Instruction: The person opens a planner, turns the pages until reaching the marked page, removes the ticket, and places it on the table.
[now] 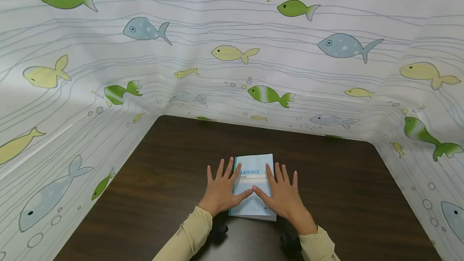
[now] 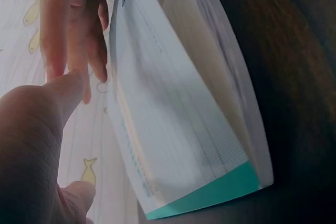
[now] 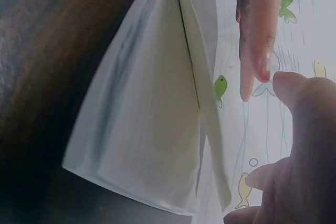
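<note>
A light blue notebook (image 1: 250,208) with "Gambit" printed on its cover and a teal spine strip lies on the table. Its cover stands slightly raised off the pages, as both wrist views show. My left hand (image 1: 221,190) is spread above the notebook's left side, fingers straight. Over the right side my right hand (image 1: 284,196) is spread the same way. The two thumb tips meet or nearly meet above the cover. In the left wrist view the notebook's teal strip (image 2: 210,195) is near the camera; the right wrist view shows its page edges (image 3: 142,129). Neither hand grips anything.
The dark brown wooden table (image 1: 163,164) extends around the notebook. A white sheet (image 1: 199,7) printed with fish encloses the table at the back and both sides. Dark wrist devices (image 1: 218,228) sit under the forearms, beside light yellow sleeves (image 1: 192,233).
</note>
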`<state>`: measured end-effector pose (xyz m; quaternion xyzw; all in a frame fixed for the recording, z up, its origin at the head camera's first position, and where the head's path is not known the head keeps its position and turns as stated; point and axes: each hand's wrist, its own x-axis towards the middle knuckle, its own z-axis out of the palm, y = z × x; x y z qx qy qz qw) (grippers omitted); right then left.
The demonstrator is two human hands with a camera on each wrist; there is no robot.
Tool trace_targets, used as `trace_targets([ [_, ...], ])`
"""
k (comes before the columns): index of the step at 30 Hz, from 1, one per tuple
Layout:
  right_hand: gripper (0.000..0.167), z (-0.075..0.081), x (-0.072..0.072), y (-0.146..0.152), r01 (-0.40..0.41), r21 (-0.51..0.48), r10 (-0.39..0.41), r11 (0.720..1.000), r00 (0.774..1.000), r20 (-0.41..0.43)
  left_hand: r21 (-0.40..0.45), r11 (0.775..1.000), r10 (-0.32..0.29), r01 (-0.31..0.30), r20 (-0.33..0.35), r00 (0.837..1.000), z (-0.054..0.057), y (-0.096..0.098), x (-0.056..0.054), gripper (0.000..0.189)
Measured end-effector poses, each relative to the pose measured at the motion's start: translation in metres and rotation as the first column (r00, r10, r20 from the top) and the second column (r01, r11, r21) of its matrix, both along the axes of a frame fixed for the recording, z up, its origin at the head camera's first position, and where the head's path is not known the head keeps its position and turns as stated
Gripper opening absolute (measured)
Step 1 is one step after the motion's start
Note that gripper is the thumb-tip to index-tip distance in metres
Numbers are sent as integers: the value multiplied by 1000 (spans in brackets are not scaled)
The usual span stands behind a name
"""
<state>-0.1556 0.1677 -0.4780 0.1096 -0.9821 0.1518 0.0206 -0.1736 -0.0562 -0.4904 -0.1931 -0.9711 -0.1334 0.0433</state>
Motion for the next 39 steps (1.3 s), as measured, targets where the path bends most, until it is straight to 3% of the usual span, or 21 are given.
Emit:
trace_targets([
  [4, 94, -5, 2, -2, 2, -1, -2, 1000, 1000, 11, -32, 999, -16, 16, -2, 1000, -3, 1, 2, 94],
  [10, 92, -8, 3, -4, -3, -19, 4, 1000, 1000, 31, -8, 999, -43, 43, 22, 999, -1, 3, 7, 96],
  [16, 88, -2, 3, -6, -47, -97, 45, 994, 999, -23, 0, 994, -111, 111, 31, 993, -1, 9, 14, 117],
  [19, 79, 2, 3, -8, -121, -254, 103, 960, 991, -81, 32, 985, -166, 167, -17, 986, 0, 13, 19, 129],
  [23, 66, 1, 5, -10, -226, -477, 188, 849, 974, -127, 113, 971, -195, 213, -151, 969, -1, 13, 29, 122],
  [26, 62, -6, 7, -11, -231, -545, 197, 806, 973, -121, 190, 960, -148, 204, -273, 951, -2, 8, 36, 109],
  [29, 62, -16, 7, -10, -214, -544, 171, 811, 977, -129, 283, 940, -74, 189, -371, 926, -3, 0, 40, 101],
  [32, 63, -25, 6, -7, -201, -518, 151, 831, 979, -138, 381, 905, 3, 189, -450, 893, -4, -8, 41, 93],
  [35, 61, -31, 3, -7, -166, -470, 145, 867, 986, -80, 445, 879, 99, 171, -520, 848, -4, -17, 40, 90],
  [36, 62, -33, 3, -7, -154, -442, 145, 884, 988, -54, 456, 877, 138, 153, -542, 829, -3, -20, 40, 89],
  [39, 63, -40, 4, -6, -158, -308, 160, 938, 987, -19, 458, 888, 243, 53, -562, 791, -3, -29, 41, 92],
])
